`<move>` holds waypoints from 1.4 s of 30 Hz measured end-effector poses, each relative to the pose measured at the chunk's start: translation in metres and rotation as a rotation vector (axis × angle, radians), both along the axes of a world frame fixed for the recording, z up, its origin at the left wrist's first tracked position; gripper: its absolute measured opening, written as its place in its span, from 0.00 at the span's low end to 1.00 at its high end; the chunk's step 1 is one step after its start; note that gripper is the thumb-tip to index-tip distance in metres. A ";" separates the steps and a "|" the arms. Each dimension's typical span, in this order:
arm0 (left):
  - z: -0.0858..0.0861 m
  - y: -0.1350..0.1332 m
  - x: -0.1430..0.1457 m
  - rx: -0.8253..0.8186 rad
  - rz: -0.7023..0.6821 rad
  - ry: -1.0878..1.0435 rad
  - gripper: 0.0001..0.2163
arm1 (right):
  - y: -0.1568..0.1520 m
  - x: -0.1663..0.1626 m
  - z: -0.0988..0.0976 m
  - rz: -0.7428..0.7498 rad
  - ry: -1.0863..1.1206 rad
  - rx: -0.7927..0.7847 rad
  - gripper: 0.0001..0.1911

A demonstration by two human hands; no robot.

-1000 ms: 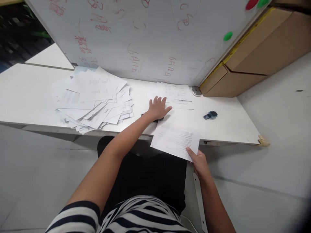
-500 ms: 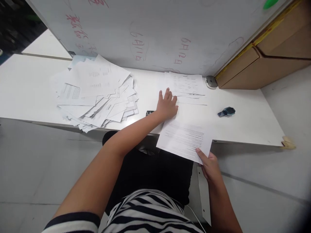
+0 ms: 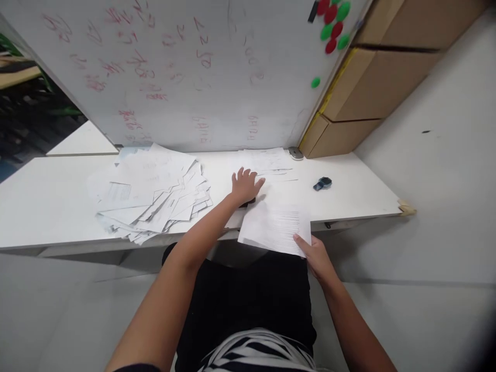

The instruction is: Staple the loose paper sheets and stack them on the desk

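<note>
My right hand (image 3: 315, 254) pinches the near right corner of a printed sheet of paper (image 3: 275, 226) that hangs over the front edge of the white table (image 3: 46, 201). My left hand (image 3: 245, 185) lies flat on the tabletop with its fingers spread, resting on a small black object (image 3: 248, 202) that is mostly hidden under it. Just beyond my left hand a few more sheets (image 3: 267, 161) lie against the whiteboard. A big loose heap of papers (image 3: 151, 191) is spread out to the left.
A whiteboard (image 3: 186, 67) with faded red writing and red and green magnets (image 3: 332, 25) stands along the table's far edge. A small dark blue object (image 3: 322, 183) lies at the right. Cardboard boxes (image 3: 368, 88) are stacked beyond the right corner. White floor surrounds the table.
The camera has tilted up, so more of the whiteboard shows. My left hand stays flat on the table and my right hand keeps hold of the sheet's corner.
</note>
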State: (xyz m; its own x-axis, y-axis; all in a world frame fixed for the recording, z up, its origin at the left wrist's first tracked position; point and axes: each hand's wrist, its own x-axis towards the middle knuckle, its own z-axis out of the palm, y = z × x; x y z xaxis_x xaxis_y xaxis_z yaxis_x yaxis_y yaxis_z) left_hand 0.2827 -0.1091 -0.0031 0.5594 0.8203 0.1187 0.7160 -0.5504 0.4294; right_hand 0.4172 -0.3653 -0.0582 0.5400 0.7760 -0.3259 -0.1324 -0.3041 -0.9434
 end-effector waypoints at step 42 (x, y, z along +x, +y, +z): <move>-0.041 -0.040 -0.089 0.179 -0.052 -0.037 0.14 | 0.061 0.056 0.034 -0.183 -0.188 0.306 0.23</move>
State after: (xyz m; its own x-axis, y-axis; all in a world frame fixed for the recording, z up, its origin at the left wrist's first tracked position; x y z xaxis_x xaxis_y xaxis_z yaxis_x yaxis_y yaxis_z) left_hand 0.1935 -0.1491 -0.0441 0.5931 0.7543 0.2815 0.6699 -0.6563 0.3471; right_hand 0.4736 -0.3044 -0.0242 0.7067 0.7071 0.0233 0.0257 0.0072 -0.9996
